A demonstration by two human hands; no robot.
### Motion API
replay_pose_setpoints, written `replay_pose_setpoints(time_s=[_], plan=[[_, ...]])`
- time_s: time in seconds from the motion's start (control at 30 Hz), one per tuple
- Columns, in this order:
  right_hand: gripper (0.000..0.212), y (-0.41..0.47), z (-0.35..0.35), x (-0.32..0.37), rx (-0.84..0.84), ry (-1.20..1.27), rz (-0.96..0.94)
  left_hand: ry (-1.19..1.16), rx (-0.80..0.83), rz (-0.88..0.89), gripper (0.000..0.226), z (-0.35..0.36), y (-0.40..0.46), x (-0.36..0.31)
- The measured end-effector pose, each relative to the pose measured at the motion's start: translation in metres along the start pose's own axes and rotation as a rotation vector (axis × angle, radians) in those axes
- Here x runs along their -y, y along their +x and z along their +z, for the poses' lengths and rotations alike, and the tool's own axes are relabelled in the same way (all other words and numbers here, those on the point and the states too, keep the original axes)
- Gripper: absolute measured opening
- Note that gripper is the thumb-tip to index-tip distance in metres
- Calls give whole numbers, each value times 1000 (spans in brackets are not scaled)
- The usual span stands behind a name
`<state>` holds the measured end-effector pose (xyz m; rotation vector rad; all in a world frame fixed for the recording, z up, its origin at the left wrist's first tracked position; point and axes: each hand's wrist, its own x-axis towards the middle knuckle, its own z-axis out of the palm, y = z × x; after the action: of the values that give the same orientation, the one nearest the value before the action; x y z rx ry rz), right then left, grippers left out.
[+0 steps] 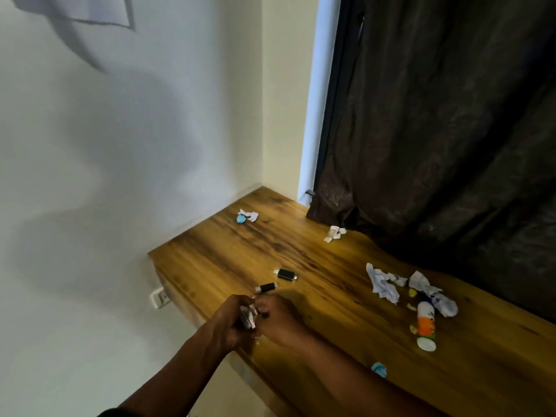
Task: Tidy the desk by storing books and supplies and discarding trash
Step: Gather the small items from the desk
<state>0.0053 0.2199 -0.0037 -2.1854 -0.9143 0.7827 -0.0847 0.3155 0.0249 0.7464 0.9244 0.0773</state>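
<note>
Both forearms reach in over the worktop (346, 296) edge. The left hand (230, 322) grips small blurred items (247, 317), fingers curled; the right hand (278, 319) pinches at them. What they are is unclear.

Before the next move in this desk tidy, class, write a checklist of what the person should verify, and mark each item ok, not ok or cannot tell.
1. Left hand has a firm hold on its small items: ok, fingers curl round them.
2. Right hand is free to pick up more: cannot tell, it meets the left hand and its fingers are hidden.
3. The two black sticks lie apart from the paper: ok.
4. Crumpled paper cleared from the desk: not ok, several wads remain.
5. Tube stored: not ok, it lies on its side.
6. Bin within reach: cannot tell, none in view.
</note>
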Motion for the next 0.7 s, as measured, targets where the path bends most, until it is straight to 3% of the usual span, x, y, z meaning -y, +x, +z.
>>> replay_pose_setpoints(time_s=[0.07,0.17,0.37,0.5,0.6,0.7], plan=[[15,5,-2,9,14,-19,30,35,-15,-49,19,-2,10,-6],[8,15,-1,20,29,3,93,26,-29,-120,27,-8,24,-13],[31,32,-6,27,1,-107,164,-6,11,-193,42,4,13,-32],[29,35,-3,29,-19,-170,212,-31,62,-235,44,3,16,-35],[26,61,17,5,-63,-134,287,-30,79,-216,41,0,15,-35],[28,44,5,25,-57,-38,297,-3,73,-203,41,2,12,-36]])
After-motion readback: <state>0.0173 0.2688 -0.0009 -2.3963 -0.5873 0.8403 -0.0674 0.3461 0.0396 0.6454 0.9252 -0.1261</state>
